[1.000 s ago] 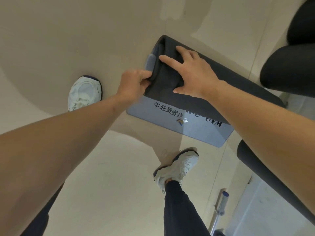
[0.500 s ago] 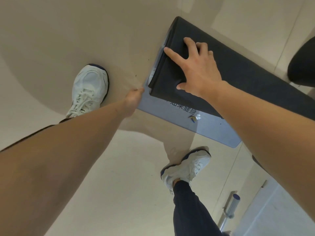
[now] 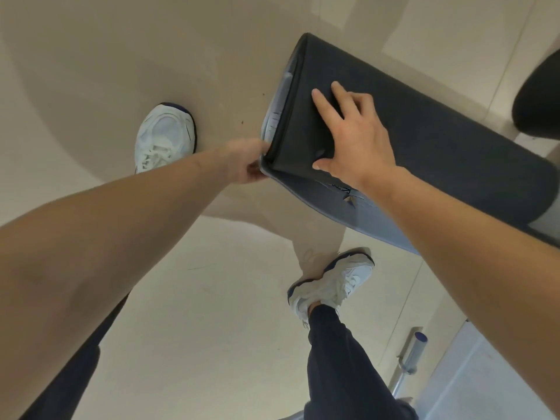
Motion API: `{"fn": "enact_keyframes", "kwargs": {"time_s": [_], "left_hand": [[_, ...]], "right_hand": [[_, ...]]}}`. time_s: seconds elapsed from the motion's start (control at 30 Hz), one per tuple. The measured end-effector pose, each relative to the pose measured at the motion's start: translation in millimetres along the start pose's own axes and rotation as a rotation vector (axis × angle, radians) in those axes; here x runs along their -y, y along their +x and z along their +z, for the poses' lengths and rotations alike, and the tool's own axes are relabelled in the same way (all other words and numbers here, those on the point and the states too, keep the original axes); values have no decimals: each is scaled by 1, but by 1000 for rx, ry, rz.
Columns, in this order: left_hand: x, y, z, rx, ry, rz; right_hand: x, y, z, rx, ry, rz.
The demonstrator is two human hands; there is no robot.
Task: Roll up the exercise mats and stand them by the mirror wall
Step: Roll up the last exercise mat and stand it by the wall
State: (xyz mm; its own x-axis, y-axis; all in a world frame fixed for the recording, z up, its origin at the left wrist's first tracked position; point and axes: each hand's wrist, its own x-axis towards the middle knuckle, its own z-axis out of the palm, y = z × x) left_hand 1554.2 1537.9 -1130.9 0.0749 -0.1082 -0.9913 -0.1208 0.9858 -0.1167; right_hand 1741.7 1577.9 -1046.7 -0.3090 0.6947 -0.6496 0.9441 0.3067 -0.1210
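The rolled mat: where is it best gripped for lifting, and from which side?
Probably take the rolled mat at its open end, coming from the left, with a flat palm on top. It is long, looks too thick for one hand to circle, and its last flap is not yet rolled in. The left hand grips that end; the right hand presses on top.

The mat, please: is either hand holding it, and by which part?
The left hand grips the mat at the near corner of its rolled end, on the loose outer edge. The right hand only presses flat on top.
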Motion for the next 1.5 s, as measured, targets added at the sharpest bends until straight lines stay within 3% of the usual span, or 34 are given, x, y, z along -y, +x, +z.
{"fn": "enact_keyframes", "kwargs": {"time_s": [0.13,0.3,0.47,0.57,0.63,0.77,0.9,1.07,1.27,1.4,1.5], "left_hand": [[13,-41,16,8,-126,-21],[21,-140,64,44,-155,20],[26,-227,124,5,-101,115],[32,-271,155,-101,-97,238],[43,-298,175,-134,-49,346],[64,-343,210,-141,149,604],[70,-392,250,-134,506,876],[72,-444,310,-154,1059,1103],[88,-466,364,-142,1573,1174],[105,-463,379,-150,1510,1100],[117,-466,393,-164,1545,1048]], "right_hand": [[-9,-45,-13,-37,167,65],[-7,-122,-43,-123,463,278],[17,-210,-68,-427,939,798],[21,-249,-83,-536,1424,1126],[13,-269,-96,-620,1609,1108],[-30,-307,-129,-713,1741,1030],[-98,-355,-159,-806,1882,989],[-172,-428,-171,-841,1810,949],[-233,-507,-145,-811,1512,951],[-253,-539,-126,-581,1562,869],[-255,-546,-123,-508,1626,885]]}}
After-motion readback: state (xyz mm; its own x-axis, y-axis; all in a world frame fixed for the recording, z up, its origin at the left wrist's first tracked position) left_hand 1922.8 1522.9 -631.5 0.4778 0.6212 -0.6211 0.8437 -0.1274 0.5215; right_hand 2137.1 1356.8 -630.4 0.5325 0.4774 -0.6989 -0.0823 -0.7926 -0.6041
